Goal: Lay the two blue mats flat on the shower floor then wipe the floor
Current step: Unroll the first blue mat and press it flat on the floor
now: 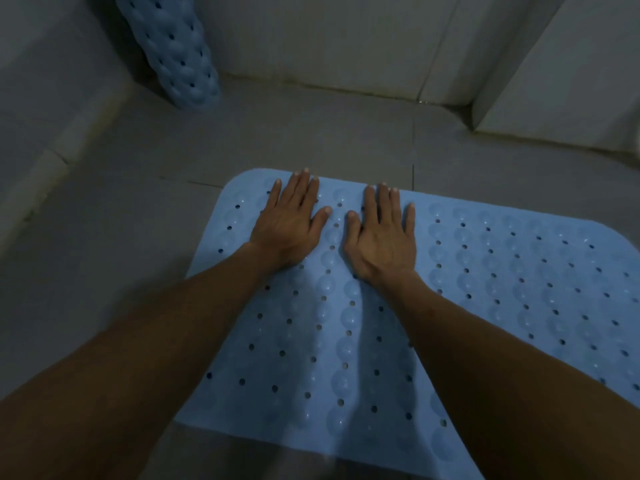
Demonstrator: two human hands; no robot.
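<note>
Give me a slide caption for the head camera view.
Both hands, left and right, press one blue mat flat; second mat stands rolled in the corner.

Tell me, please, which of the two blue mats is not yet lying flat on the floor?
The rolled mat leaning in the far left corner; the other mat lies spread flat under the left hand and right hand.

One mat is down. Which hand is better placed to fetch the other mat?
Left, probably. The rolled mat leans in the far-left corner, on the side of the left hand. Both hands press flat on the laid mat; the right hand lies farther away.
</note>
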